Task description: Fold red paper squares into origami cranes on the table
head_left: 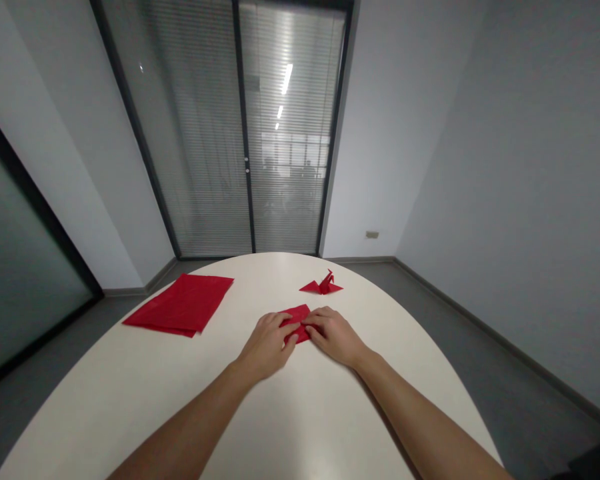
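A small folded piece of red paper (pixel 298 311) lies on the table between my hands, partly covered by my fingers. My left hand (pixel 266 341) grips its left side, fingers bent over the top and the thumb at the near edge. On the right side, my right hand (pixel 336 335) has its fingers curled together at the paper's edge. Just beyond the hands stands a red origami crane (pixel 325 285) with its wings spread.
Larger sheets of red paper (pixel 183 305) lie overlapped at the left of the round white table (pixel 140 393). The table's curved edge runs around the far side. Beyond it are a glass partition with blinds (pixel 200 147) and grey walls.
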{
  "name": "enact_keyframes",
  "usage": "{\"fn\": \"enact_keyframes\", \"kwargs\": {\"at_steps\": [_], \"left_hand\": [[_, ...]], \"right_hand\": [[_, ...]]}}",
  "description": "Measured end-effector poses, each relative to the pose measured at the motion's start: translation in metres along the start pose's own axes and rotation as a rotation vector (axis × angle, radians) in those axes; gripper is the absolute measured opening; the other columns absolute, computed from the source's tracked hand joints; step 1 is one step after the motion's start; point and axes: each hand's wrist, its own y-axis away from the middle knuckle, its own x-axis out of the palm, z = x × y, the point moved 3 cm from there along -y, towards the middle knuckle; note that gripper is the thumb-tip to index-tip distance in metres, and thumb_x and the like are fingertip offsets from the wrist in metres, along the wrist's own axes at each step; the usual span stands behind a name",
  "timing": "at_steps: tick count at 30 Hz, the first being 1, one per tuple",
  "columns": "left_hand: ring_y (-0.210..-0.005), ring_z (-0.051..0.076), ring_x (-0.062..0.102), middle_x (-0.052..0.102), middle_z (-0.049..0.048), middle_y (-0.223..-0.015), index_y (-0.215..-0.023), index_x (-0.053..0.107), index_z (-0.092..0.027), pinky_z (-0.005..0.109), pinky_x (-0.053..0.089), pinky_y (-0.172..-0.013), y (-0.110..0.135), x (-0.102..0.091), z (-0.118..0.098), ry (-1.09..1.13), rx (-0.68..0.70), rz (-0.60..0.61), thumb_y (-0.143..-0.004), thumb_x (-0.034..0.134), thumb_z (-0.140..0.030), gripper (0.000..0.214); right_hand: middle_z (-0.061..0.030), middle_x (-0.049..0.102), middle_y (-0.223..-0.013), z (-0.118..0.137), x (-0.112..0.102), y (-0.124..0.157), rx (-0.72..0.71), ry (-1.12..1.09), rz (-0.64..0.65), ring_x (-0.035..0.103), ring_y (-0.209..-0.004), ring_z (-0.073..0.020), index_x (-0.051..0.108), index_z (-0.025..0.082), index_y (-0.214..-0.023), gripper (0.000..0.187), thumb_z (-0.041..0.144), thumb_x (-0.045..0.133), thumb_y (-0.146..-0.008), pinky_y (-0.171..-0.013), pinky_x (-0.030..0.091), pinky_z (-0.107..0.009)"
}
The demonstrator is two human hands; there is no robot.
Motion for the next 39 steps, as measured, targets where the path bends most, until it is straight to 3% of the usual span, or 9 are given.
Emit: {"fn": "enact_keyframes", "kwargs": {"at_steps": [9,16,19,24,29,39], "left_hand": [[-0.101,0.024,0.058,0.066,0.0069,-0.104,-0.114,0.070,-0.024,0.045,0.046,-0.098,-0.002,-0.006,-0.006,0.017,0.032,-0.001,-0.092,0.053,-0.017,0.029],[-0.098,0.023,0.059,0.065,0.0068,-0.101,-0.109,0.069,-0.021,0.043,0.048,-0.095,-0.002,-0.008,-0.008,0.007,0.007,0.017,-0.092,0.051,-0.015,0.026],[-0.102,0.024,0.059,0.066,0.0075,-0.108,-0.111,0.068,-0.021,0.044,0.047,-0.097,-0.001,-0.009,-0.007,-0.003,0.000,0.026,-0.091,0.052,-0.015,0.027],[-0.127,0.022,0.053,0.060,0.0058,-0.139,-0.131,0.059,-0.023,0.048,0.034,-0.115,0.003,-0.009,-0.005,0.047,0.046,0.056,-0.092,0.047,-0.013,0.042],[-0.123,0.024,0.057,0.065,0.0065,-0.134,-0.127,0.063,-0.021,0.046,0.040,-0.111,0.003,-0.007,-0.003,0.022,-0.014,0.085,-0.094,0.047,-0.018,0.037],[-0.115,0.028,0.056,0.065,0.0090,-0.128,-0.123,0.066,-0.023,0.046,0.044,-0.101,0.004,-0.015,-0.008,-0.068,-0.045,0.103,-0.091,0.055,-0.032,0.035]], "right_hand": [[-0.0077,0.075,-0.107,0.000,0.001,0.000,-0.003,0.002,-0.005,0.066,-0.101,-0.0235,0.075,0.021,-0.110,0.023,0.022,0.062,-0.090,-0.094,0.048,-0.037],[-0.0084,0.075,-0.110,0.002,0.002,0.001,-0.026,0.009,-0.036,0.064,-0.104,-0.0269,0.073,0.021,-0.114,0.030,0.026,0.068,-0.085,-0.097,0.047,-0.043],[-0.0106,0.073,-0.118,0.004,0.003,0.001,-0.051,-0.016,0.012,0.063,-0.109,-0.0289,0.070,0.020,-0.121,0.037,0.030,0.069,-0.085,-0.099,0.047,-0.045],[-0.0120,0.069,-0.124,0.008,0.002,0.002,-0.107,-0.108,0.068,0.062,-0.112,-0.0296,0.061,0.021,-0.134,0.051,0.028,0.069,-0.084,-0.101,0.047,-0.046],[-0.0170,0.061,-0.136,0.003,0.004,0.005,-0.098,-0.157,0.054,0.060,-0.120,-0.0318,0.045,0.018,-0.147,0.071,0.031,0.070,-0.082,-0.103,0.047,-0.050],[-0.0158,0.059,-0.142,0.000,0.005,0.007,-0.181,-0.050,0.123,0.049,-0.136,-0.0351,0.060,0.017,-0.137,0.057,0.029,0.066,-0.082,-0.114,0.037,-0.056]]}}
